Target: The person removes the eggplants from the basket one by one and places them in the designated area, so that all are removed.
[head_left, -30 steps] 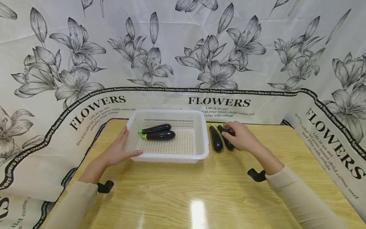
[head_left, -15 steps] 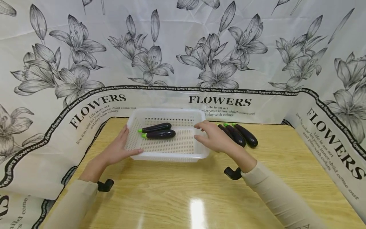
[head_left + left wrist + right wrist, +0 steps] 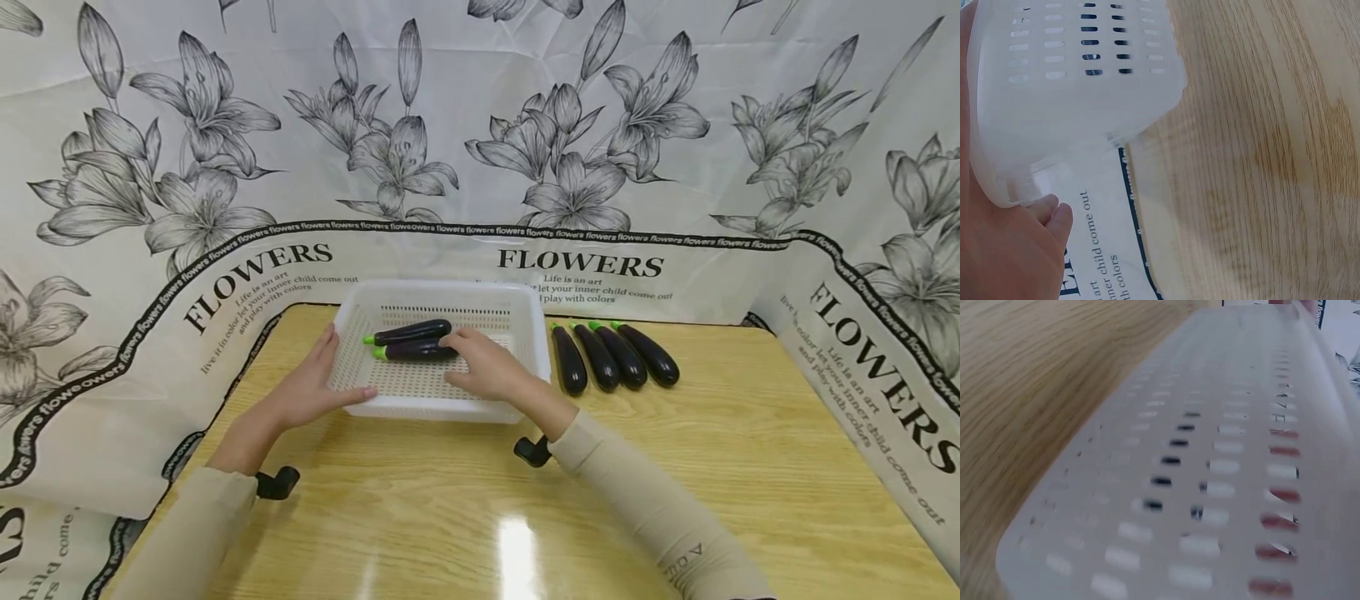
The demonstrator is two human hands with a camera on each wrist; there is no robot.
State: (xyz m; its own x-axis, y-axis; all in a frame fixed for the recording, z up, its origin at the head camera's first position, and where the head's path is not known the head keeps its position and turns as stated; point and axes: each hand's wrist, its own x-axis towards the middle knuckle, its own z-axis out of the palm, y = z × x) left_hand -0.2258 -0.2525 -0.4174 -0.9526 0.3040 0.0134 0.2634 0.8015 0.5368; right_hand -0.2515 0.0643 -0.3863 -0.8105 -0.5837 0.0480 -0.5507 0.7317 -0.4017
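Observation:
My left hand (image 3: 303,396) holds the left end of the white plastic basket (image 3: 442,408), thumb along the front rim and fingers along the end. In the left wrist view, fingertips (image 3: 1057,219) show beneath the basket's rim. Two dark eggplants with green stems lie inside, a rear eggplant (image 3: 412,332) and a front eggplant (image 3: 412,351). My right hand (image 3: 487,367) reaches into the basket from the right; its fingertips overlap the front eggplant's rounded end, thumb spread apart. In the right wrist view the slotted basket wall (image 3: 1166,550) hides most of that hand.
Several more eggplants (image 3: 628,357) lie side by side on the wooden table (image 3: 420,508), right of the basket, stems to the back. A flower-printed cloth (image 3: 585,192) hangs behind the table and along its sides.
My right hand has left the eggplants on the table, passed left over the basket's right rim and come to the eggplants inside. The left hand stays on the basket.

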